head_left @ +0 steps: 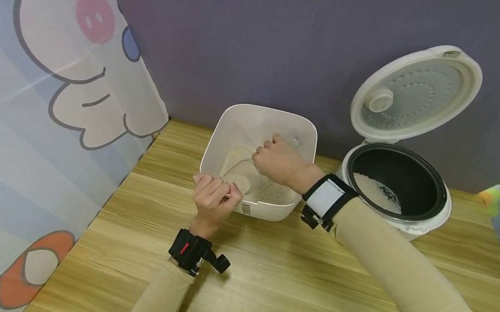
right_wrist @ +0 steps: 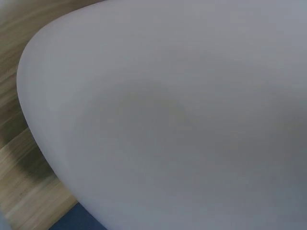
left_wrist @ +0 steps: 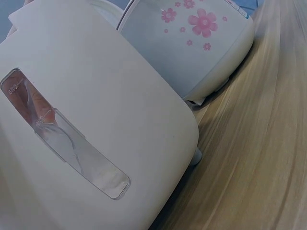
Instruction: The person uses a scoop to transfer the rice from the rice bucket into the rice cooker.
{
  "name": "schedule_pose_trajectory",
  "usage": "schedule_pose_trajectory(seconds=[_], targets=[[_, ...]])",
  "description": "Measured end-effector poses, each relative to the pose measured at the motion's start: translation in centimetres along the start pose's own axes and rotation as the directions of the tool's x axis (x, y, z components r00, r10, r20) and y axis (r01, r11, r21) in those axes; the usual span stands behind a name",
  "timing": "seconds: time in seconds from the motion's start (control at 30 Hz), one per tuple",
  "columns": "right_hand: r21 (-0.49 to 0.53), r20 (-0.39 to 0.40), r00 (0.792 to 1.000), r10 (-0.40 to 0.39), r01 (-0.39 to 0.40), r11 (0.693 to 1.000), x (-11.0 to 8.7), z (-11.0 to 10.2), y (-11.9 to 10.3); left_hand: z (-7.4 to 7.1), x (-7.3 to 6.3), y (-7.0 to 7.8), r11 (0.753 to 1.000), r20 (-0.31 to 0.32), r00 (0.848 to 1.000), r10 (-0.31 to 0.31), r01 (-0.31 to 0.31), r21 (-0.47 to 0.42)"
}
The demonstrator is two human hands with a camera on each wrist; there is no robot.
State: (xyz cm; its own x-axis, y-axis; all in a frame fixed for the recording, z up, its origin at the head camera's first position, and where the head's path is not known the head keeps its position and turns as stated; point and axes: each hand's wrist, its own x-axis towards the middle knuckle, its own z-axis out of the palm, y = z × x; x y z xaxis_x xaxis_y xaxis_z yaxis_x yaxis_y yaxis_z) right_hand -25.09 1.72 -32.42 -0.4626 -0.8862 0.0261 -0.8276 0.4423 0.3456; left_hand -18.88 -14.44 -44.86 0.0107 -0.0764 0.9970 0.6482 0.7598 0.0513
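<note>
A white rice bin stands against the dark backdrop, with loose pale rice inside. My left hand is curled at the bin's front left rim. My right hand reaches down into the bin with bent fingers. A thin edge of clear plastic runs between the two hands, and both seem to pinch it; whether it is a bag or a cup I cannot tell. A paler round patch of rice lies below that edge. In the left wrist view, the bin's clear window shows wrinkled film behind it.
Right of the bin stands a rice cooker, its lid raised, with rice in the dark pot. A wooden table carries both. Cartoon curtain hangs at left. A white rounded surface fills the right wrist view.
</note>
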Motion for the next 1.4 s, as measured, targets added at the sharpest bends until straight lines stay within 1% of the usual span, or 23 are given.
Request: schedule_pose_trajectory(seconds=[0.23,0.47,0.67,0.87,0.97,1.13,1.3,1.4], targets=[[0.038,0.004,1.0,-0.01,0.01,0.999,-0.3,0.0,-0.1,-0.1,0.1,0.0,1.0,0.007,1.0,-0.009,0.009,0.008],[0.091,0.042,0.999,-0.023,0.019,0.996,-0.6,-0.1,-0.2,0.0,0.1,0.1,1.0,0.008,1.0,-0.009,0.009,0.009],[0.096,0.075,0.997,-0.023,0.015,0.995,-1.0,-0.5,-0.5,0.0,0.2,0.2,1.0,0.014,1.0,-0.014,0.014,0.008],[0.128,0.023,1.0,-0.018,0.015,0.992,-1.6,-1.1,-0.8,0.0,0.2,0.2,1.0,0.016,0.999,-0.029,0.029,0.013],[0.132,0.015,1.0,-0.01,0.008,0.991,-1.8,-1.1,-0.9,0.0,0.2,0.1,0.999,0.014,0.999,-0.033,0.032,0.017],[0.138,0.01,1.0,0.026,-0.027,0.99,-2.3,-1.3,-0.9,0.1,0.2,0.0,1.0,0.02,0.999,-0.029,0.029,0.01],[0.174,-0.02,0.998,0.059,-0.055,0.983,-2.8,-1.7,-1.2,0.1,0.2,-0.1,0.999,0.011,0.999,-0.042,0.042,0.005],[0.196,-0.018,0.995,0.096,-0.09,0.976,-3.3,-1.9,-1.5,0.2,0.2,0.0,0.999,0.021,0.999,-0.041,0.041,0.01]])
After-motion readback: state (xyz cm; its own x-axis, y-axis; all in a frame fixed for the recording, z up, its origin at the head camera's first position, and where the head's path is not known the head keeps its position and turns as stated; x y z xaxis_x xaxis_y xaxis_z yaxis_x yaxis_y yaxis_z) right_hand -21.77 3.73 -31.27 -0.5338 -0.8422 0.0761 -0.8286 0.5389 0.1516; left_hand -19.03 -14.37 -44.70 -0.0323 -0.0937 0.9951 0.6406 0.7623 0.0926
